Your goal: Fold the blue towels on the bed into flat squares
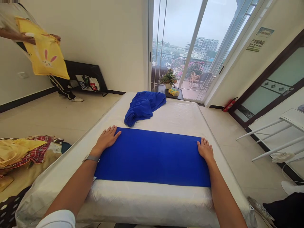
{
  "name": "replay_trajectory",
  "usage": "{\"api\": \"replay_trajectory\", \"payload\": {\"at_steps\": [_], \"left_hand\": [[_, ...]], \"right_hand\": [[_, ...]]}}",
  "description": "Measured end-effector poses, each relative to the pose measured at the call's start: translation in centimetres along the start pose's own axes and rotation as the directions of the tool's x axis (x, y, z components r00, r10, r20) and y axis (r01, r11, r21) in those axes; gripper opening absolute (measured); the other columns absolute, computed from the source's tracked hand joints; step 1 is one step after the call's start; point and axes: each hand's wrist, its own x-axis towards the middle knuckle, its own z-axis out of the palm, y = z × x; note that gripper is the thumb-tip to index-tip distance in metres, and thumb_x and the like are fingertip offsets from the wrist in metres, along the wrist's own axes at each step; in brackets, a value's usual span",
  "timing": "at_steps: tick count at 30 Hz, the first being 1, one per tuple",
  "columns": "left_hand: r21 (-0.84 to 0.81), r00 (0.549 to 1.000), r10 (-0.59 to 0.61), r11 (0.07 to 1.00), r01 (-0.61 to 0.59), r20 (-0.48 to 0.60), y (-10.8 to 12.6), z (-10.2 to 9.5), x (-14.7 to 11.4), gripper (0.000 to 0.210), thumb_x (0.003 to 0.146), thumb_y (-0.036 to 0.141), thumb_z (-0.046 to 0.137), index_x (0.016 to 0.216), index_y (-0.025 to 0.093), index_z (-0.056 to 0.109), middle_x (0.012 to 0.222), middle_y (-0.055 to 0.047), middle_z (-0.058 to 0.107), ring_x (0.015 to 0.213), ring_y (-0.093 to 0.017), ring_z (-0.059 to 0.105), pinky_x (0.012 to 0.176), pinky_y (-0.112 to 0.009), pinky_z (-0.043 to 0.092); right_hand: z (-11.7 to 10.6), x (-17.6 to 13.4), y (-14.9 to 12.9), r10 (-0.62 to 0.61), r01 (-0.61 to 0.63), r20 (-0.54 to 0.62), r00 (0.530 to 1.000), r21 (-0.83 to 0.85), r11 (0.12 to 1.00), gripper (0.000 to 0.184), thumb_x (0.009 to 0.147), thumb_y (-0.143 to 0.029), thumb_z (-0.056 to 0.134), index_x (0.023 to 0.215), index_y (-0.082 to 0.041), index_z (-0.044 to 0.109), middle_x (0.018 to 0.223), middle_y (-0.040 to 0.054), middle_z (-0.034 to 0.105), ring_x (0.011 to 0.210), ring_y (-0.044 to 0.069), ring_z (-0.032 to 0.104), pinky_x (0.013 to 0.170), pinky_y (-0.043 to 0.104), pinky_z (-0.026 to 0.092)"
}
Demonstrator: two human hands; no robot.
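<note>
A blue cloth (154, 158) lies flat as a smooth rectangle across the near part of a plastic-covered mattress (182, 114). My left hand (108, 138) rests on its far left corner, fingers outstretched. At the far right corner, my right hand (205, 148) lies flat with its fingers pointing away from me. Neither hand grasps anything. Just beyond the flat piece sits a second blue cloth (142, 107), loosely bunched and rumpled.
At upper left, a person holds a yellow pillowcase (47, 57) with a rabbit print. Assorted fabrics (26, 152) lie left of the mattress. A dark table (178, 93) with a potted plant (169, 78) stands beyond it. White-legged furniture (268, 136) is at right.
</note>
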Motion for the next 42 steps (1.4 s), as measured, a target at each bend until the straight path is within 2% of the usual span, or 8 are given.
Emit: {"api": "replay_trajectory", "payload": {"at_steps": [5, 9, 14, 18, 29, 32, 37, 42], "left_hand": [[0.108, 0.980, 0.111, 0.990, -0.094, -0.166, 2.5, -1.3, -0.7, 0.079, 0.098, 0.057, 0.015, 0.153, 0.002, 0.030, 0.160, -0.019, 0.031, 0.150, -0.031, 0.024, 0.122, -0.050, 0.015], [0.048, 0.937, 0.326, 0.945, -0.323, -0.128, 10.2, -1.6, -1.2, 0.078, 0.100, 0.058, 0.013, 0.150, 0.004, 0.037, 0.158, -0.018, 0.035, 0.148, -0.029, 0.030, 0.121, -0.044, 0.021], [-0.077, 0.829, 0.556, 0.825, -0.559, -0.065, 21.4, 0.2, -2.0, 0.073, 0.101, 0.059, 0.013, 0.154, 0.013, 0.034, 0.160, -0.011, 0.033, 0.150, -0.022, 0.026, 0.123, -0.040, 0.017], [-0.096, 0.839, 0.538, 0.834, -0.544, -0.083, 23.9, 1.9, -1.8, 0.069, 0.101, 0.057, 0.014, 0.156, 0.017, 0.030, 0.160, -0.010, 0.034, 0.150, -0.021, 0.025, 0.123, -0.041, 0.015], [-0.124, 0.859, 0.510, 0.850, -0.511, -0.041, 21.6, 2.0, -1.1, 0.073, 0.099, 0.062, 0.014, 0.157, 0.019, 0.026, 0.162, -0.008, 0.029, 0.151, -0.023, 0.022, 0.123, -0.042, 0.014], [-0.110, 0.912, 0.409, 0.908, -0.405, 0.018, 17.3, 1.1, -0.6, 0.075, 0.099, 0.063, 0.013, 0.157, 0.017, 0.026, 0.163, -0.008, 0.027, 0.152, -0.024, 0.021, 0.123, -0.044, 0.014], [-0.076, 0.958, 0.278, 0.959, -0.272, 0.072, 6.5, 0.3, 0.3, 0.073, 0.099, 0.057, 0.013, 0.157, 0.014, 0.025, 0.163, -0.010, 0.025, 0.152, -0.025, 0.020, 0.122, -0.048, 0.015], [-0.056, 0.988, 0.139, 0.989, -0.136, 0.060, 1.4, 0.6, 0.6, 0.072, 0.099, 0.055, 0.013, 0.157, 0.013, 0.024, 0.164, -0.009, 0.025, 0.152, -0.026, 0.020, 0.122, -0.050, 0.018]], "right_hand": [[-2.1, -3.2, -4.5, -0.136, 0.121, -0.169, 0.976, -0.098, 0.988, 0.061, 0.102, -0.034, 0.017, 0.154, -0.006, 0.032, 0.162, 0.0122, 0.028, 0.151, 0.028, 0.016, 0.122, 0.048, 0.009], [-2.4, -6.5, -12.3, -0.416, 0.416, -0.138, 0.899, -0.031, 0.909, 0.059, 0.103, -0.035, 0.018, 0.154, -0.009, 0.035, 0.160, 0.0111, 0.032, 0.150, 0.025, 0.021, 0.122, 0.045, 0.013], [-0.6, -7.9, -20.5, -0.522, 0.528, -0.082, 0.849, 0.090, 0.844, 0.060, 0.103, -0.038, 0.021, 0.155, -0.010, 0.032, 0.162, 0.0094, 0.028, 0.151, 0.023, 0.019, 0.122, 0.042, 0.013], [1.2, -7.5, -21.8, -0.512, 0.517, -0.073, 0.856, 0.126, 0.847, 0.060, 0.102, -0.036, 0.020, 0.157, -0.011, 0.027, 0.163, 0.0072, 0.024, 0.152, 0.021, 0.016, 0.123, 0.041, 0.009], [1.2, -6.0, -19.2, -0.492, 0.489, -0.011, 0.871, 0.130, 0.863, 0.063, 0.103, -0.044, 0.017, 0.159, -0.015, 0.020, 0.165, 0.0048, 0.018, 0.153, 0.020, 0.012, 0.123, 0.042, 0.006], [0.6, -4.1, -13.7, -0.405, 0.404, 0.015, 0.914, 0.066, 0.913, 0.064, 0.104, -0.045, 0.016, 0.159, -0.013, 0.020, 0.165, 0.0055, 0.019, 0.152, 0.021, 0.013, 0.123, 0.042, 0.007], [0.2, -1.0, -2.3, -0.135, 0.135, 0.001, 0.991, -0.005, 0.991, 0.066, 0.103, -0.045, 0.014, 0.159, -0.010, 0.017, 0.166, 0.0064, 0.016, 0.153, 0.022, 0.012, 0.123, 0.041, 0.010], [1.1, 0.3, 2.1, -0.076, 0.076, -0.004, 0.997, 0.002, 0.997, 0.069, 0.102, -0.048, 0.011, 0.160, -0.010, 0.013, 0.166, 0.0052, 0.014, 0.153, 0.021, 0.012, 0.124, 0.041, 0.011]]}}
